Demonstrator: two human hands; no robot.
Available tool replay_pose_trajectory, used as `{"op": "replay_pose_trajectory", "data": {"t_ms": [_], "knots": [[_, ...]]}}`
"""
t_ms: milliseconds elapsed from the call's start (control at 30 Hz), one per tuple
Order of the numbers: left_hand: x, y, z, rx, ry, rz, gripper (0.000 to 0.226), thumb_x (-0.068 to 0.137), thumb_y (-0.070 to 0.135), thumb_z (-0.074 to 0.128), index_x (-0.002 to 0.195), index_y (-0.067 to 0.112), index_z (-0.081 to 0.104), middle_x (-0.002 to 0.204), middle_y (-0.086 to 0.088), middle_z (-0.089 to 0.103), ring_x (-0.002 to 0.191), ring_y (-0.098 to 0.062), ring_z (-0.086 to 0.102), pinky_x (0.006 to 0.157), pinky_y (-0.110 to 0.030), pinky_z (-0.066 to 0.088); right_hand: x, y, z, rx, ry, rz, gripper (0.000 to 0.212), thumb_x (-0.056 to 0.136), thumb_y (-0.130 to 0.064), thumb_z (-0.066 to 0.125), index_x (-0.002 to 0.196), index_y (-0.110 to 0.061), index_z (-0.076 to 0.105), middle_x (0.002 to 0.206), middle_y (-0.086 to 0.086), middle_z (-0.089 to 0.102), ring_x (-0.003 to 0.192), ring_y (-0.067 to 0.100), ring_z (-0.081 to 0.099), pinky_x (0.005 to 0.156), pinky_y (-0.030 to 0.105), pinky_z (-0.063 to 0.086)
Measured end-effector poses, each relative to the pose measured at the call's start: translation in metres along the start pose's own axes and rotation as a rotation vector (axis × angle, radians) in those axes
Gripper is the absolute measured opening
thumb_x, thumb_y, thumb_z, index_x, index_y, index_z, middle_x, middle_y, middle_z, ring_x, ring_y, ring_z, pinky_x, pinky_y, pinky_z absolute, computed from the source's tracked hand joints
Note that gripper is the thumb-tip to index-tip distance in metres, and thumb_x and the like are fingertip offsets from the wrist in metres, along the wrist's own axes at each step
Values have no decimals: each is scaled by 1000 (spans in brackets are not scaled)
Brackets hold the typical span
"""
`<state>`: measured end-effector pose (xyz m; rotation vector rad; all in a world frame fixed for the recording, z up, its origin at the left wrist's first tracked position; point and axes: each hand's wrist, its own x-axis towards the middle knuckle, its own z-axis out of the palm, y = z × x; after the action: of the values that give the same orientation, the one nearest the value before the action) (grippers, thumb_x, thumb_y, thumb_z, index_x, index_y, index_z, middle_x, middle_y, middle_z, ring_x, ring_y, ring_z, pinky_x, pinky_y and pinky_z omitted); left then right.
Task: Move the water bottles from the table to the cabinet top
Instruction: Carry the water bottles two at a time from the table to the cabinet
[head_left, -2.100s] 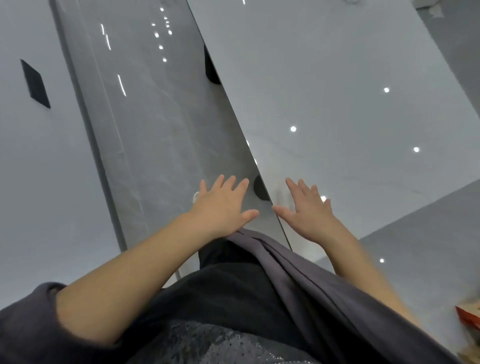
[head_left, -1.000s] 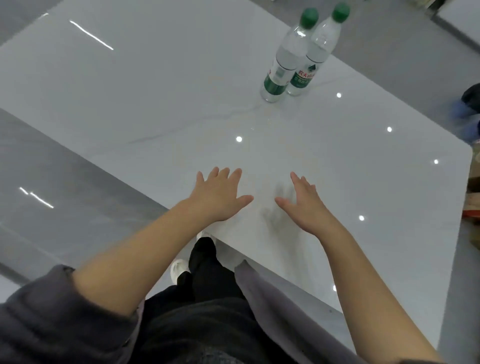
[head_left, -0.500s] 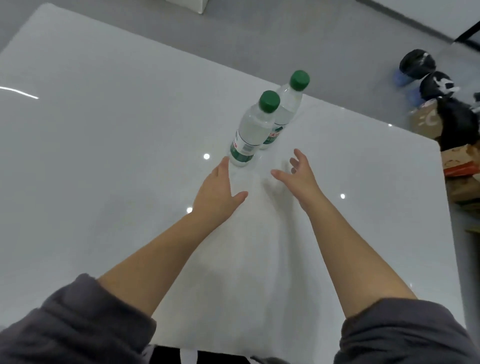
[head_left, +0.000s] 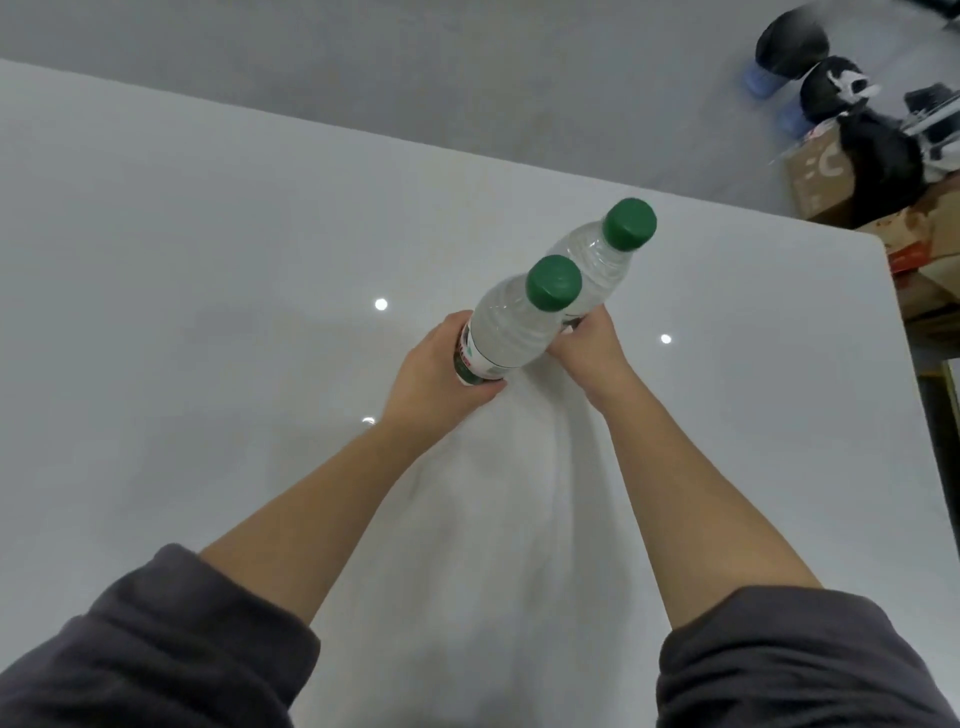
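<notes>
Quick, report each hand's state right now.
Left hand: holding the nearer water bottle at its label.
Right hand: holding the farther water bottle low on its body.

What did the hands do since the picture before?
Both hands reached forward. The left hand now grips the nearer bottle; the right hand grips the farther bottle. The bottles stay side by side, green caps on.

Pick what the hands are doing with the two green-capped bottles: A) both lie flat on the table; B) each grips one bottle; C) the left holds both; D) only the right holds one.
B: the left hand wraps the nearer bottle at its label, the right hand grips the farther bottle.
</notes>
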<state>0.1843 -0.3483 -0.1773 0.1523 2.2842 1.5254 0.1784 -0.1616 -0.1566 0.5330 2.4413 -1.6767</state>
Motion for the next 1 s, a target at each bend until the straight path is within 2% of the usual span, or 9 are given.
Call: {"op": "replay_pose_trajectory", "data": {"t_ms": [133, 300, 400, 500, 600, 700, 800, 867, 1000], "knots": [[-11, -6, -5, -33, -30, 5, 62, 71, 22, 81, 122, 35, 48, 108, 21, 60, 97, 3, 58, 78, -13, 45, -42, 22, -1, 29, 81, 60, 27, 77, -3, 78, 102, -2, 66, 97, 10, 73, 91, 21, 70, 81, 31, 57], [-10, -2, -6, -35, -61, -8, 59, 71, 19, 80, 119, 34, 50, 105, 21, 62, 97, 6, 59, 78, -15, 46, -61, 31, 13, 90, 226, 119, 35, 72, -12, 80, 103, -6, 66, 98, 9, 73, 92, 24, 70, 83, 40, 57], [-25, -4, -6, -35, -89, -22, 55, 73, 16, 78, 116, 34, 50, 103, 20, 63, 95, 6, 59, 76, -14, 47, -89, 38, 17, 149, 294, 156, 34, 71, -11, 80, 102, -9, 66, 94, 6, 73, 90, 21, 70, 81, 38, 57], [-56, -4, 3, -23, -129, -24, 55, 75, 14, 77, 114, 37, 47, 102, 21, 62, 93, 6, 59, 73, -10, 44, -140, 49, 15, 229, 341, 186, 30, 73, -6, 79, 101, -9, 68, 91, 2, 74, 87, 16, 70, 78, 30, 56], [-90, 5, 25, -35, -201, 6, 60, 75, 9, 76, 116, 41, 46, 109, 19, 61, 96, 10, 57, 72, -3, 41, -200, 66, 5, 279, 405, 221, 33, 74, -5, 80, 104, -11, 69, 97, 2, 75, 92, 18, 71, 82, 32, 58], [-132, 19, 61, -48, -311, 53, 64, 75, 7, 76, 116, 45, 44, 112, 21, 59, 96, 15, 55, 72, -1, 42, -266, 84, -9, 314, 503, 277, 35, 73, -3, 81, 106, -12, 69, 98, 1, 75, 92, 16, 71, 82, 31, 58], [-183, 35, 106, -39, -402, 84, 59, 75, 8, 78, 117, 36, 47, 105, 19, 59, 90, 16, 55, 70, -2, 43, -339, 101, -27, 360, 622, 325, 36, 73, -2, 81, 104, -15, 68, 93, -4, 75, 88, 8, 71, 74, 20, 54], [-221, 47, 139, -43, -453, 105, 56, 75, 8, 77, 109, 39, 46, 101, 17, 60, 84, 15, 56, 67, -4, 45, -388, 112, -43, 374, 702, 339, 36, 72, 0, 81, 101, -17, 67, 90, -7, 73, 83, 2, 69, 71, 16, 52], [-300, 74, 207, -35, -565, 148, 53, 74, 11, 78, 98, 46, 46, 96, 19, 62, 79, 11, 59, 63, -7, 47, -492, 134, -78, 381, 884, 350, 37, 71, -1, 82, 99, -21, 67, 92, -7, 73, 86, 1, 69, 75, 20, 54]]}}
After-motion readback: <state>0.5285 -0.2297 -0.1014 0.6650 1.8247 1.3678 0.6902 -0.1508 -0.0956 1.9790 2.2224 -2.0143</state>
